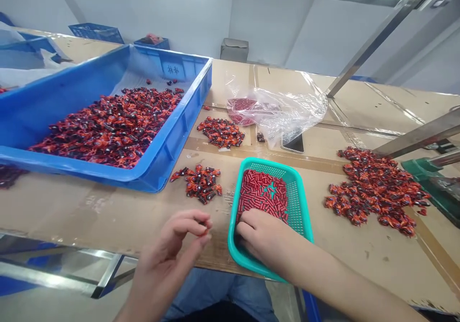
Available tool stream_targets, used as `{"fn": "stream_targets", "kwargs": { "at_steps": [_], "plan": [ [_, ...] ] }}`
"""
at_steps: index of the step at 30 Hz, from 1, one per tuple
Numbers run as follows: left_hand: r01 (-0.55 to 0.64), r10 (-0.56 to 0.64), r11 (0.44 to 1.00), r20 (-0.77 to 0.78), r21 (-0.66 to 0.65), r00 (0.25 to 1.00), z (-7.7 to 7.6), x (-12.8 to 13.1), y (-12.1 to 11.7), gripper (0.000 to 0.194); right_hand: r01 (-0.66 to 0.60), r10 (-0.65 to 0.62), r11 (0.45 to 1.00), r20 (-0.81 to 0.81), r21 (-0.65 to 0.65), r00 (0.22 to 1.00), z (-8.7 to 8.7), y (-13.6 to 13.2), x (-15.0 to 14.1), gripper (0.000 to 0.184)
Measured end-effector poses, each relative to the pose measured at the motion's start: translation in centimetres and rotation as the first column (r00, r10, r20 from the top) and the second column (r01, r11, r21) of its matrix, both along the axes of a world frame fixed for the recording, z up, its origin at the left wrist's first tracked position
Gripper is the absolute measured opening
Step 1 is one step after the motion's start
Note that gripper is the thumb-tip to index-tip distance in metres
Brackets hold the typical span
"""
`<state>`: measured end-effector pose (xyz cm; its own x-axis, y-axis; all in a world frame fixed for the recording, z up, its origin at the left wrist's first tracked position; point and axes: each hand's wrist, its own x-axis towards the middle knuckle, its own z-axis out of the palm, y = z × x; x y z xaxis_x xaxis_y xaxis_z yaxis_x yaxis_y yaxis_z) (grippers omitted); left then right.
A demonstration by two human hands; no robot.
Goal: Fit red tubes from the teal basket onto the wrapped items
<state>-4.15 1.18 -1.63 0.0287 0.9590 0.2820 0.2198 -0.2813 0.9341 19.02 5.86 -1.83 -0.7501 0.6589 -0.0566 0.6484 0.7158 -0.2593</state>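
My left hand (176, 245) is raised before the table's near edge, its thumb and fingertips pinching a small red-and-black part (205, 226) mostly hidden by the fingers. Inside the green plastic basket (305, 216), my right hand (260, 235) reaches down with curled fingers among small red cylinders (260, 192). Its fingertips are hidden, so anything held there does not show. Just beyond my left hand lies a small pile of orange-and-black parts (202, 183). A similar pile (221, 132) sits farther back, beside the blue bin.
A large blue bin (168, 154) at left holds many orange-and-black parts. A clear plastic bag (287, 113) with red pieces and a phone (293, 141) lie behind the basket. At right, a larger heap (377, 188) spreads beside a metal post and green tool (419, 168).
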Motion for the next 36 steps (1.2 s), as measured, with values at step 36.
{"fn": "stream_targets", "kwargs": {
  "at_steps": [36],
  "plan": [
    [0.177,-0.054,0.902,-0.304,0.394,0.951,1.9,3.1,-1.9,0.027,-0.014,-0.613,0.638,-0.518,-0.770,0.597,4.9,-4.9,0.1,0.044]
  ]
}}
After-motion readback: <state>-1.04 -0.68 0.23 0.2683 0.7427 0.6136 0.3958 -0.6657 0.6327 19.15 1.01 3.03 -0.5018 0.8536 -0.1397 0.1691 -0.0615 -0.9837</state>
